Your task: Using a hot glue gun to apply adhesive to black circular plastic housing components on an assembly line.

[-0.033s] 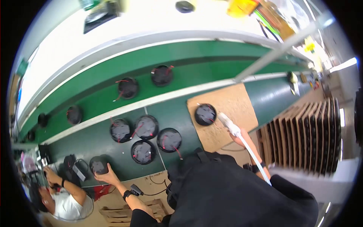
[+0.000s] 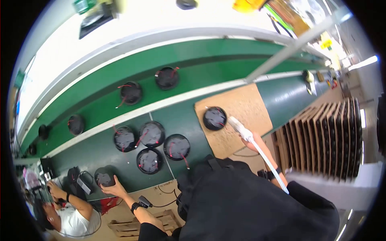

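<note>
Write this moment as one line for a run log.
left grip: touching dark round unit; right grip: holding white tool; black disc: lying on cardboard

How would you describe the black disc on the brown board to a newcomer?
On the green worktop, right of centre, lies a brown board. The black disc sits on its left part, beside the white tool in the right hand. Its neighbouring discs lie directly on green instead.

Your left forearm (image 2: 148, 220) reaches way out left, left hand (image 2: 113, 187) gripping, thumb parted from the fingers; your right hand (image 2: 250, 145) is curled closed, right forearm (image 2: 270, 157) slanting up-left behind it.
</note>
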The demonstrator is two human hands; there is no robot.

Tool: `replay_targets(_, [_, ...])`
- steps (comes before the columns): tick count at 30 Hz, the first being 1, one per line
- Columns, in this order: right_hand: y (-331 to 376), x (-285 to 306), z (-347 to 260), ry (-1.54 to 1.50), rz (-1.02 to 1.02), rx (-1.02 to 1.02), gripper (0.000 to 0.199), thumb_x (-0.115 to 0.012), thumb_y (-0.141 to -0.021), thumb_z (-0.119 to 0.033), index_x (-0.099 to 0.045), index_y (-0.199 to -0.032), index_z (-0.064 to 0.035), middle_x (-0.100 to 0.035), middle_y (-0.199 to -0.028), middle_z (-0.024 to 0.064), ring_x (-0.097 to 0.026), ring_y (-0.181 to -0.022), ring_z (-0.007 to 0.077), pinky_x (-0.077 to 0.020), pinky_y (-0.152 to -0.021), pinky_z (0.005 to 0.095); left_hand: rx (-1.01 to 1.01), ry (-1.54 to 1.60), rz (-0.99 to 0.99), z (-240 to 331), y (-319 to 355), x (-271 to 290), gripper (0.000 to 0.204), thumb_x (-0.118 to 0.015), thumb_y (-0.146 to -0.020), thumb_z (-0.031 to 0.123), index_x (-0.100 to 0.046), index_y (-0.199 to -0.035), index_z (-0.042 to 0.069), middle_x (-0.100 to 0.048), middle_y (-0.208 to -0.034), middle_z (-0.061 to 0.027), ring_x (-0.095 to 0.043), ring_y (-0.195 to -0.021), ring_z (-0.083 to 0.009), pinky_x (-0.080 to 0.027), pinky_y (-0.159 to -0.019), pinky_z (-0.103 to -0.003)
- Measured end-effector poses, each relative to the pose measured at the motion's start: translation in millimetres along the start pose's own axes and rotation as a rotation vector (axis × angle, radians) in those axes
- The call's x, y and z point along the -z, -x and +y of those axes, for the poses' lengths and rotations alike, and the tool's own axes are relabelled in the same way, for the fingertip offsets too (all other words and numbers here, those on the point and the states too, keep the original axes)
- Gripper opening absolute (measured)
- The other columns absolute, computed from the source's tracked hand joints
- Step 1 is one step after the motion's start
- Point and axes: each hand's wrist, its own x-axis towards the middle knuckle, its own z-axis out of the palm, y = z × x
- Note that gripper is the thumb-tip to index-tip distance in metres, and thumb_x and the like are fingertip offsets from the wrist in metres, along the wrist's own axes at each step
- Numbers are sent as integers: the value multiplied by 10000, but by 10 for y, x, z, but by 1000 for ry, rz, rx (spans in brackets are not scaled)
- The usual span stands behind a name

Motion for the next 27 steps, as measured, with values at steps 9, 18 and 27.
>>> replay_targets(9, [-394,237,351,-184,-109,203,135,-647,-811,-51,-606,-932,-5,-590,-743,163,-523,-645,282,-475,-640,369,-161,4,-292,874,464,590,375,-695,-893,121,-638,-1227,-41,-672,-1204,-248,-642,-1156,-341,-483,-1015,-459])
replay_targets(18, [-950,515,476,-308,-412,290,229,-666,-800,-104,-607,-996,0,-645,-884,195,-625,-794,330,-493,-735,401,-296,243,-1436,4310,2949,-158,431,-694,-933,393,-739,-906,-35,-685,-661,-127,-678,-627,-172,-518,-612,-336])
replay_targets(27, [-1185,761,362,-283,-652,346,310,-700,-763,-195,-572,-929,34,-615,-888,262,-604,-870,461,-479,-736,464,-104,375,-1399,4279,3395,-307,275,-668,-959,216,-727,-864,-35,-691,-633,-138,-686,-568,-177,-502,-555,-337])
